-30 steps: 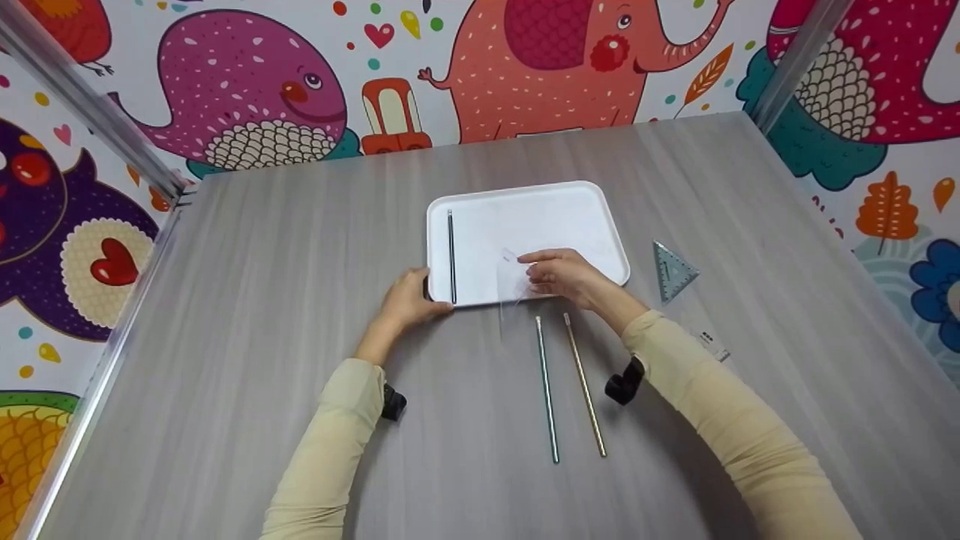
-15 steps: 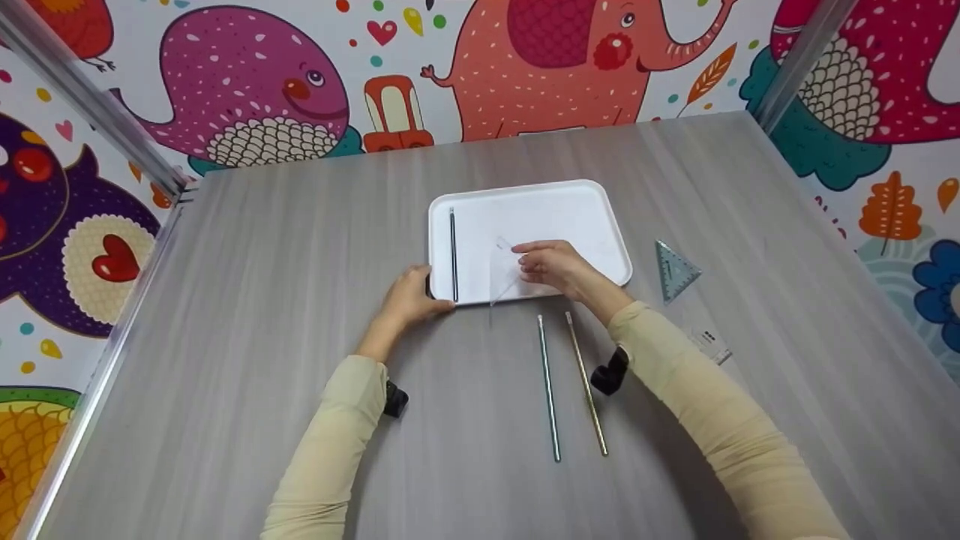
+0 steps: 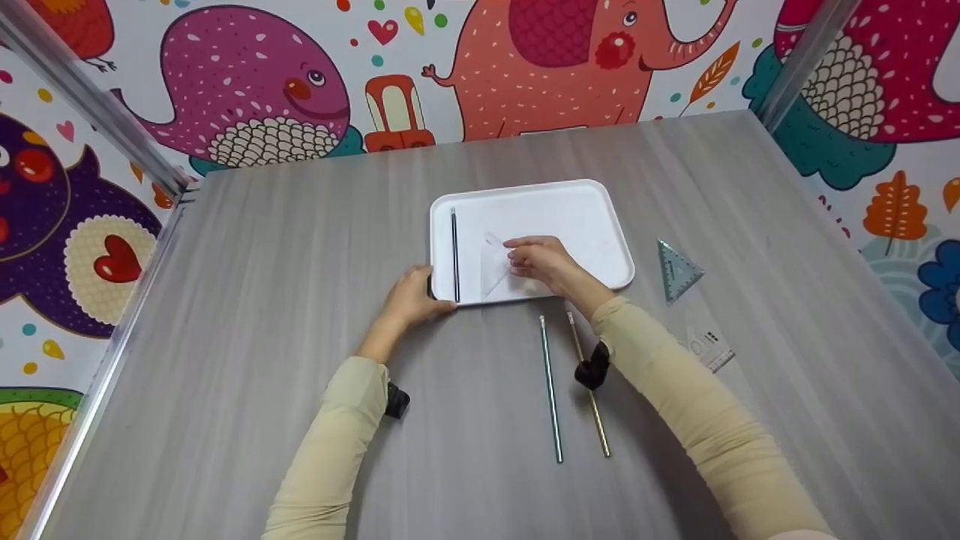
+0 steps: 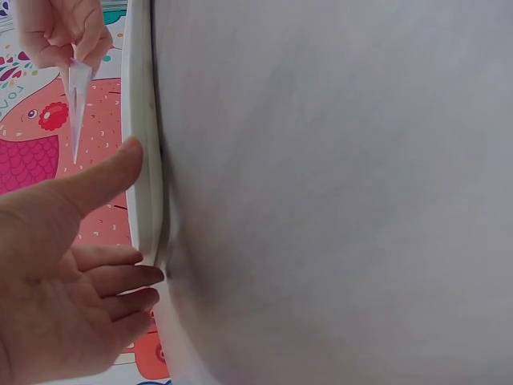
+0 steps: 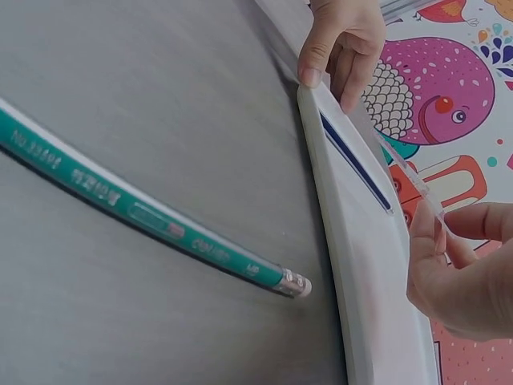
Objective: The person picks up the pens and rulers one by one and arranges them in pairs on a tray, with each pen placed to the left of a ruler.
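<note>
My left hand holds the near left corner of a white tray, its thumb along the near edge. Seen from the left wrist, the thumb of that hand touches the tray rim. Over the tray, my right hand pinches a clear triangular set square by one edge. The right wrist view shows the set square raised above the tray surface, tilted, between thumb and fingers of the right hand. A dark pencil lies along the tray's left side, beside the set square.
Nearer than the tray, a green pencil and a gold pencil lie on the grey table. Right of the tray are a grey-green set square and a clear drawing tool, partly behind the sleeve. Patterned walls border the table.
My right hand has carried the clear set square left and a little away from me, closer to the dark pencil. My left hand stays at the tray corner.
</note>
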The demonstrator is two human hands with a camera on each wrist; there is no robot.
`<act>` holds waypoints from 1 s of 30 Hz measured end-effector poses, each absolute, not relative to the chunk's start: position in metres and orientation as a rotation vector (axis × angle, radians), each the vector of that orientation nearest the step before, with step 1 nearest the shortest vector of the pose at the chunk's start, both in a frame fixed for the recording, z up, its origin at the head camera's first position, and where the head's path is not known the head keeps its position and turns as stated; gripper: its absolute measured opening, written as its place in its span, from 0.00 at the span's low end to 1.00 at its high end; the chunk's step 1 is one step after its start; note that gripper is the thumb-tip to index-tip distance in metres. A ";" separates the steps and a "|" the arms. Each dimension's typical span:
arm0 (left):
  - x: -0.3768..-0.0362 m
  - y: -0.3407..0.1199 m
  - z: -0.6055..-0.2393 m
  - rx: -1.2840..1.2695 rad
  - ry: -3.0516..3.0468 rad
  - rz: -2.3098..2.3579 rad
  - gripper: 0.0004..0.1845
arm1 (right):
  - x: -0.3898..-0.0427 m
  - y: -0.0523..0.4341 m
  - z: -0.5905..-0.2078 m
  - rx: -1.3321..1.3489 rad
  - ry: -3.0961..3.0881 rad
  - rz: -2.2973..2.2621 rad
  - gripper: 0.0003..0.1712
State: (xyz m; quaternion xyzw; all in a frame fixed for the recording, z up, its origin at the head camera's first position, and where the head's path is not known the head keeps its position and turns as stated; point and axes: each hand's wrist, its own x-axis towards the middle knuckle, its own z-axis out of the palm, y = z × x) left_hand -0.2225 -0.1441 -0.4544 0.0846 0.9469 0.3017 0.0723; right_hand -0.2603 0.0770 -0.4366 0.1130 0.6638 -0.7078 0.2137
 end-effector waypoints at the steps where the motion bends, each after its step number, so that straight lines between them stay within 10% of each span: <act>1: -0.223 -0.144 -0.454 0.255 2.846 0.906 0.31 | -0.261 0.076 -0.437 0.318 1.842 -1.968 0.20; 30: -0.222 -0.144 -0.455 0.220 2.853 0.912 0.32 | -0.269 0.063 -0.449 0.432 1.733 -2.167 0.20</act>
